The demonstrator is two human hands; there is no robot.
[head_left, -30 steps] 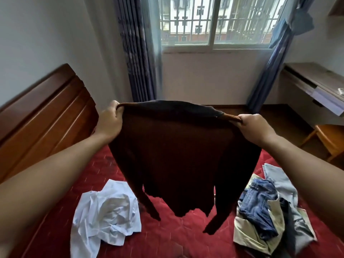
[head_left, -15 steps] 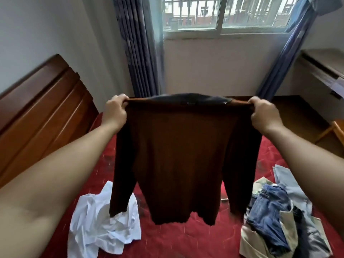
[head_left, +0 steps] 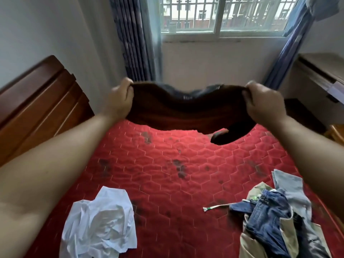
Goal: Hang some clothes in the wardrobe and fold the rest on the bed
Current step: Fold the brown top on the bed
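A: What is the biggest thing to reckon with?

B: The bed (head_left: 167,164), under a red quilted cover, with bare room across its middle. A crumpled white shirt (head_left: 98,224) lies at the near left and a heap of jeans and other clothes (head_left: 270,226) at the near right, well apart from each other.

A: And where is the garment in hand?

B: The brown sweater (head_left: 186,112) hangs in the air over the far half of the bed, touching nothing below it. It is stretched between both hands and sags in the middle. What looks like a sleeve curls under on the right side.

A: How is it held?

B: The left hand (head_left: 119,101) grips one top corner and the right hand (head_left: 264,105) the other. The fingers (head_left: 250,86) on both sides are curled tight round bunched cloth.

A: So what is the step, and how is it done well?

B: I judge it is laying the sweater flat for folding. Both hands should come down evenly, so the lower edge meets the cover first. A gentle draw toward the near side would then spread the body without creases. It should land in the bare middle, between the shirt and the heap. The tucked sleeve probably needs pulling out once the sweater is down.

A: Any risk?

B: Letting one corner go early would likely bunch it. Soft knit may also stretch if the hands pull apart too hard.
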